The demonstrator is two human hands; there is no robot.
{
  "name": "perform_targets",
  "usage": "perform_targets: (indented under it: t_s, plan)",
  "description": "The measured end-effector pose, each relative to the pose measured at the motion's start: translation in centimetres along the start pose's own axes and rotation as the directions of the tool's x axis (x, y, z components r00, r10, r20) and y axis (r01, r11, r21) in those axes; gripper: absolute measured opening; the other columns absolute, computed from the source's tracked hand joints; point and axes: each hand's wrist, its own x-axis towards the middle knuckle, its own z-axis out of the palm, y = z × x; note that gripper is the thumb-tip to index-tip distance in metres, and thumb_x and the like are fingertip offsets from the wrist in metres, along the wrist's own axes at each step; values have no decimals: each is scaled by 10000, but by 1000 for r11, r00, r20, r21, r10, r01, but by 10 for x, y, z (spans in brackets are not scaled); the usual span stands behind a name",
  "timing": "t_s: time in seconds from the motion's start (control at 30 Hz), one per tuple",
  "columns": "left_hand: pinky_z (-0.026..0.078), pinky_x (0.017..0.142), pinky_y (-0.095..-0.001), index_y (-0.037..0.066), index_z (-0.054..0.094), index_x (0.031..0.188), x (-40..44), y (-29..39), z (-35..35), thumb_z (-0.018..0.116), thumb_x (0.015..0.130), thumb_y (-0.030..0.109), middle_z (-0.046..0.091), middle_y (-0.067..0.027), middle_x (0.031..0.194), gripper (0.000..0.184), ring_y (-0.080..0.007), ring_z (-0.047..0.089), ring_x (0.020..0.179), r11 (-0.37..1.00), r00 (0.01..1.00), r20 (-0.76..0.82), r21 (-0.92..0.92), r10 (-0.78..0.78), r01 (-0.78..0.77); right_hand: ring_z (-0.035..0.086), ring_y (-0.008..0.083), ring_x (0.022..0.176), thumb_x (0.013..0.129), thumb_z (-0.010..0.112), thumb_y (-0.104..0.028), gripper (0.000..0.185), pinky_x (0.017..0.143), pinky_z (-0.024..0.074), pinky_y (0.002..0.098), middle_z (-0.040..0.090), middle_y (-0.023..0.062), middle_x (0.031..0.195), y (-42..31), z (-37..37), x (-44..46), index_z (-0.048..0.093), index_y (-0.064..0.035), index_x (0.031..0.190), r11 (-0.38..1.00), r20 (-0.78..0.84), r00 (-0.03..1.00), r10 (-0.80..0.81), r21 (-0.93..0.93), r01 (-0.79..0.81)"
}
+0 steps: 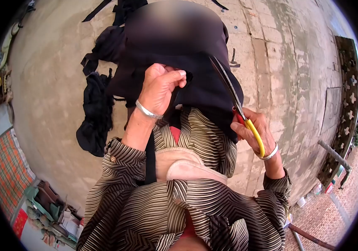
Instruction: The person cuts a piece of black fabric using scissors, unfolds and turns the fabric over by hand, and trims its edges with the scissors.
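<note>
Dark cloth (pixel 145 62) lies spread over my lap and knees, with a blurred patch across its upper part. My left hand (pixel 162 85) is closed in a pinch at the middle of the cloth, a small black bit showing by the fingertips. Over the cloth's right edge, my right hand (pixel 252 129) grips a pair of scissors (pixel 231 90) with long dark blades and red and yellow handles. Their blades point up and left, away from my body, and lie close together. A silvery bracelet circles each wrist.
Black fabric pieces (pixel 95 113) and narrow strips (pixel 97 10) lie on the concrete floor to the left and ahead. A plaid cloth (pixel 9 161) and piled items (pixel 51 209) are at far left. A low patterned wall (pixel 344 104) runs along the right.
</note>
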Motion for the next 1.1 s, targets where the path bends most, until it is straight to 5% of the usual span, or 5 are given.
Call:
perform_targets:
  t_s: [0.17, 0.53, 1.1]
  plan:
    - [462, 622, -304, -65, 620, 817, -1, -1, 5, 632, 859, 9, 615, -105, 729, 86, -165, 578, 677, 998, 997, 50, -21, -65, 66, 470, 149, 479, 841, 699, -251, 307, 492, 396, 317, 489, 91, 516, -12, -3, -6, 567, 20, 780, 992, 65, 990, 129, -16, -128]
    - [456, 553, -272, -67, 601, 845, -8, 3, 14, 643, 891, 76, 612, -106, 737, 156, -147, 575, 608, 984, 997, -60, 168, -44, 54, 432, 195, 467, 855, 697, -357, 418, 485, 392, 330, 463, 120, 515, -10, 8, -9, 563, 18, 729, 991, 134, 985, 113, -86, -102]
    - [446, 438, -262, -50, 564, 840, -12, 8, 19, 646, 874, 73, 615, -111, 711, 151, -159, 601, 523, 974, 989, -127, 205, -74, 99, 376, 182, 471, 861, 693, -367, 438, 474, 366, 333, 428, 105, 512, -9, 9, -10, 558, 13, 689, 991, 157, 981, 114, -84, -102]
